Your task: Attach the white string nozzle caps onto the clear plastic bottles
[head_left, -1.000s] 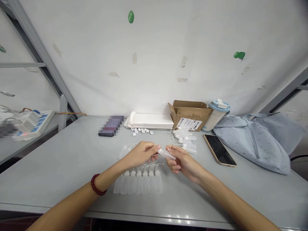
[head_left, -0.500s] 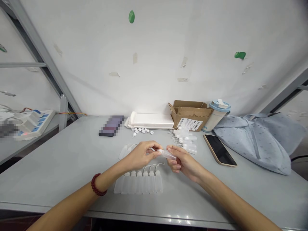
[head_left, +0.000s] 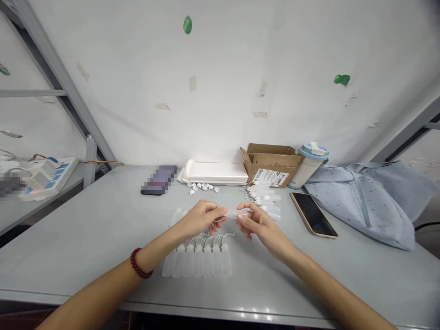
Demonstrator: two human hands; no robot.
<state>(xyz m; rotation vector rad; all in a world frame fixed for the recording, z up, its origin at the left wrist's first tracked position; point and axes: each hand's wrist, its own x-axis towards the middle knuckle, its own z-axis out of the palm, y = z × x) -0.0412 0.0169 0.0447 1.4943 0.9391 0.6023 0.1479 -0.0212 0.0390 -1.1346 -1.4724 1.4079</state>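
Note:
Above the table, a small translucent plastic squeeze bottle [head_left: 232, 214] lies sideways between my hands. My left hand [head_left: 202, 220] pinches its neck end with thumb and fingers, and a thin white strap shows below the fingers. My right hand [head_left: 259, 227] is closed on the other end between thumb and fingers, with the index finger raised. Just below stands a row of similar bottles [head_left: 199, 263] with strapped white caps, laid side by side. More bottles [head_left: 270, 201] lie in a pile behind my right hand. Others [head_left: 177, 215] are partly hidden behind my left hand.
Loose white caps [head_left: 202, 186] lie before a stack of white packets [head_left: 216, 172]. A cardboard box [head_left: 271, 160] and a lidded tumbler [head_left: 307, 165] stand at the back. To the right are a phone [head_left: 314, 215] and a blue cloth bag [head_left: 364, 201]; a pixelated dark item [head_left: 158, 179] is left.
The bottle has turned closer to level. My right hand's fingers have loosened and spread, with the index finger lifted. My left hand still pinches the neck end.

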